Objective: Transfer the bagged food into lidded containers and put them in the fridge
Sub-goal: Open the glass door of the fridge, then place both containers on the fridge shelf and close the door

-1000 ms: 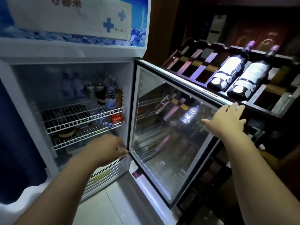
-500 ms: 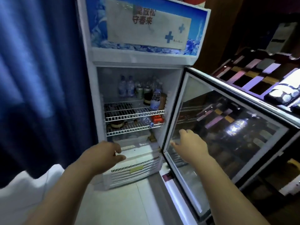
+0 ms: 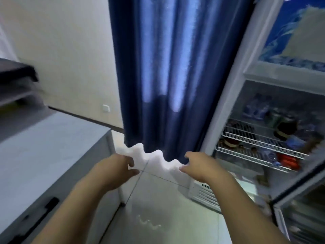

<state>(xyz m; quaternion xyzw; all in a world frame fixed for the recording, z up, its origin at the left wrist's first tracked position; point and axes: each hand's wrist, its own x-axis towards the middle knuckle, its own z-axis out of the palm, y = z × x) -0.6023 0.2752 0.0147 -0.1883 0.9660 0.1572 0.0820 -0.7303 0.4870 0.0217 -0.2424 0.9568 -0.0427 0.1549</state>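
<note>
While both arms reach over the tiled floor point(image 3: 158, 199), the left hand point(image 3: 112, 170) hangs loosely spread, holding nothing, beside one grey surface point(image 3: 44, 147). One blue curtain point(image 3: 168, 67) hangs behind. Right hand point(image 3: 200, 167): likewise spread, empty. One fridge point(image 3: 228, 106) stands at right, door ajar, two wire shelves point(image 3: 260, 143) stocked with blurred bottles.

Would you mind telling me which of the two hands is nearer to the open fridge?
The right hand: it hovers just in front of the fridge by its lower left corner, while the left hand is beside the grey cabinet, across the floor from it.
</note>
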